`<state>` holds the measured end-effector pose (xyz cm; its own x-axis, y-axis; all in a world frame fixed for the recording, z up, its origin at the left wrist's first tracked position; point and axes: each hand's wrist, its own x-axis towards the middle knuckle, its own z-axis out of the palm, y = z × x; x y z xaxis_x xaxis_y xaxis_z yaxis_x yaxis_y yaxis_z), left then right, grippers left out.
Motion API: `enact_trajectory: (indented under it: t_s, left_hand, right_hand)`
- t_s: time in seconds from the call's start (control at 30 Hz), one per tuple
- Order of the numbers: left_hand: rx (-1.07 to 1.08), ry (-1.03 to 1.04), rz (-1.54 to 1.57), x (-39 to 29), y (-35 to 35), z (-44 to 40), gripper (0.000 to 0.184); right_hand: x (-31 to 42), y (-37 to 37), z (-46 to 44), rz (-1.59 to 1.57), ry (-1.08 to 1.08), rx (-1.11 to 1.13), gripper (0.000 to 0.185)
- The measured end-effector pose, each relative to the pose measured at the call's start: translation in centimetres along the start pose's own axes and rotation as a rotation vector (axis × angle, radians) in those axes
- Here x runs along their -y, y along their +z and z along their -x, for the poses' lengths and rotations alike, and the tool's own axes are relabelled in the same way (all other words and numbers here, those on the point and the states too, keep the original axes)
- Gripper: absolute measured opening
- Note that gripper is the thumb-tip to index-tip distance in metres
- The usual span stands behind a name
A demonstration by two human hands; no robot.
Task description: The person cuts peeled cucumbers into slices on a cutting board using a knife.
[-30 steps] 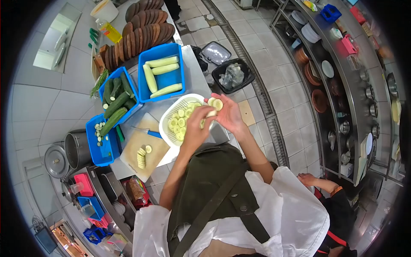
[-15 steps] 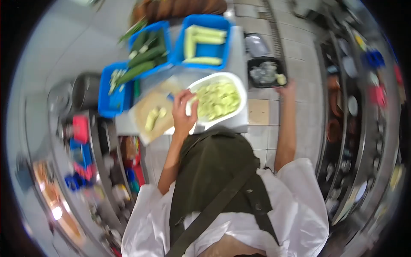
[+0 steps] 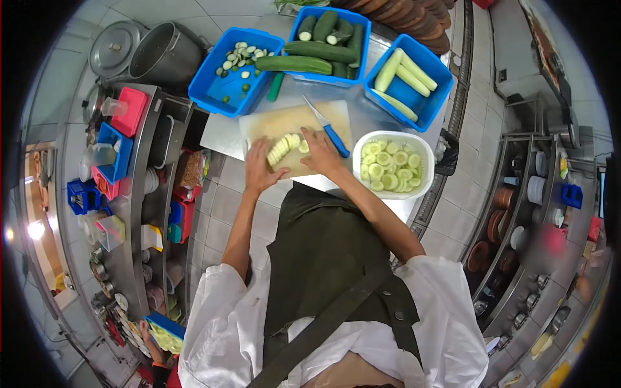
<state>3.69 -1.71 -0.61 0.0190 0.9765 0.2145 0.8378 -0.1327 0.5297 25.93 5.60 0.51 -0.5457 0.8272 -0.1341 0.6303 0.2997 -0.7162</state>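
On the cutting board (image 3: 259, 127) lies a row of pale green slices (image 3: 283, 149). My left hand (image 3: 260, 169) rests at the row's left end, fingers apart. At the right end, my right hand (image 3: 321, 154) is spread beside a loose slice (image 3: 303, 147), with nothing gripped. A blue-handled knife (image 3: 332, 134) lies across the board's right part, beyond my right hand. To the right stands a white basket (image 3: 425, 171) full of slices.
Behind the board stand a blue bin (image 3: 210, 81) with end pieces, a blue bin (image 3: 366, 39) of unpeeled zucchini and a blue bin (image 3: 440, 107) of peeled ones. A green-handled tool (image 3: 275, 86) lies between. Another person's hand (image 3: 146, 331) shows at lower left.
My right hand has come back from the black container on the right to the board. My left hand has moved from the basket to the row of slices. The view has swung left.
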Motion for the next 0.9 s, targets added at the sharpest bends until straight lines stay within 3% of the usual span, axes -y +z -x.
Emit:
enact_trajectory:
  t_s: [0.1, 0.2, 0.27, 0.37, 0.43, 0.57, 0.67, 0.73, 0.83, 0.9]
  left_hand:
    - [0.044, 0.058, 0.018, 1.2, 0.6, -1.2, 0.099]
    - [0.126, 0.112, 0.126, 1.8, 0.9, -3.2, 0.085]
    - [0.193, 0.160, 0.225, 2.3, 1.5, -3.9, 0.071]
    - [0.183, 0.252, 0.256, 3.6, 3.3, -3.9, 0.064]
    - [0.181, 0.250, 0.386, 3.1, 2.7, -4.1, 0.062]
    - [0.205, 0.191, 0.475, 4.1, 4.2, -4.0, 0.060]
    - [0.232, 0.217, 0.482, 3.6, 3.9, -4.5, 0.057]
    - [0.295, 0.300, 0.491, 2.6, 3.2, -5.4, 0.057]
    - [0.351, 0.446, 0.457, -1.6, 1.8, -8.1, 0.057]
    - [0.386, 0.665, 0.513, -6.4, 1.9, -10.4, 0.056]
  right_hand:
    - [-0.3, 1.2, -2.4, 0.075, 0.065, 0.087, 0.087]
    - [-0.9, 1.8, -3.8, 0.025, -0.008, 0.115, 0.085]
    - [0.1, 1.1, -4.3, 0.183, -0.020, 0.169, 0.089]
    - [0.7, 1.2, -5.8, 0.133, -0.026, 0.191, 0.085]
    - [-1.3, 3.5, -6.6, 0.127, -0.208, 0.195, 0.078]
    - [1.8, 4.8, -5.9, 0.112, -0.093, 0.020, 0.068]
    - [1.3, 5.6, -5.7, 0.116, 0.084, 0.021, 0.066]
    - [-0.6, 6.1, -5.5, 0.084, 0.075, 0.039, 0.060]
    - [2.3, -0.7, -0.4, -0.060, 0.056, -0.108, 0.059]
    - [3.4, -4.9, 3.8, -0.095, 0.167, -0.283, 0.061]
